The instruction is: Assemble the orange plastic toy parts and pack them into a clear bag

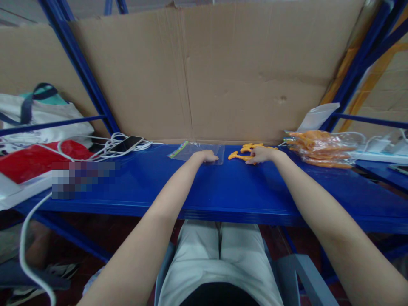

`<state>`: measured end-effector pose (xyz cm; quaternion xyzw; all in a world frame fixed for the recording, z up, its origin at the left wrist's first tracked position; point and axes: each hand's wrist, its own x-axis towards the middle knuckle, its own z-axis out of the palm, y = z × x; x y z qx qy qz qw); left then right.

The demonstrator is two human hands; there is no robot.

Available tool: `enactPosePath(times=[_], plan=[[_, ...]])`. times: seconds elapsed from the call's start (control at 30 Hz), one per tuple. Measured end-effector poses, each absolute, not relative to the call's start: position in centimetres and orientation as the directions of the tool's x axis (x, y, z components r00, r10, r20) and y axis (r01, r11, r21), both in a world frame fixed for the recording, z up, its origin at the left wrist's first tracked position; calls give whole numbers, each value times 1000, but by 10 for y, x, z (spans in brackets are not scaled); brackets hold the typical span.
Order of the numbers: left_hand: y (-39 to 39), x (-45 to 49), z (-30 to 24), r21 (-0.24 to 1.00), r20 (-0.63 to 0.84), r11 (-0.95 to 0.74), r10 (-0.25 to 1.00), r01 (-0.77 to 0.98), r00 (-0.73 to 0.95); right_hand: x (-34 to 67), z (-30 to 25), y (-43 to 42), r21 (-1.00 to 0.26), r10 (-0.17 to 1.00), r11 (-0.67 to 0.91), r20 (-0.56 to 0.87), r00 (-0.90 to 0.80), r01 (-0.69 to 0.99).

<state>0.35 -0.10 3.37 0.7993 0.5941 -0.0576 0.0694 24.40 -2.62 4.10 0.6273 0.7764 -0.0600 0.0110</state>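
Note:
A clear plastic bag (pixel 194 148) with a green and yellow strip along its left end lies flat on the blue tabletop. My left hand (pixel 207 156) has its fingers closed at the right part of this bag, near its edge. To the right, several orange plastic pieces (pixel 234 155) with curved, knobbed ends lie close together; their exact kind is not plain. My right hand (pixel 262 154) is on them, fingers curled round one piece, and covers part of the group.
Filled clear bags of orange pieces (pixel 321 148) are stacked at the right, beside a white power strip (pixel 379 158). At left lie a phone (pixel 126 144), white cables (pixel 103 148), a red bag (pixel 47 157) and a cloth bag (pixel 54 121). A cardboard wall (pixel 239 76) stands behind.

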Motion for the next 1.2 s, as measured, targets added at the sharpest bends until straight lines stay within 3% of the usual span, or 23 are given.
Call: enactPosePath(times=[0.2,0.37,0.5,0.6,0.77,1.2], plan=[[3,-10,22,110,-5,-346,937,932,348,240,41,-29,-45,986,147,-78,-151,988],[2,-17,14,106,146,-377,921,920,361,241,41,-27,-64,971,158,193,-143,985],[-1,-14,13,123,192,-373,918,920,347,238,44,-31,-186,922,175,374,-95,967],[-3,-13,14,109,198,-371,917,922,345,230,45,-36,-282,880,299,452,-149,912],[-4,-14,16,99,200,-375,915,922,351,217,39,-39,-329,866,428,415,-278,842],[-13,-4,18,152,316,-403,885,902,342,209,31,-38,-324,833,505,425,-355,800]])
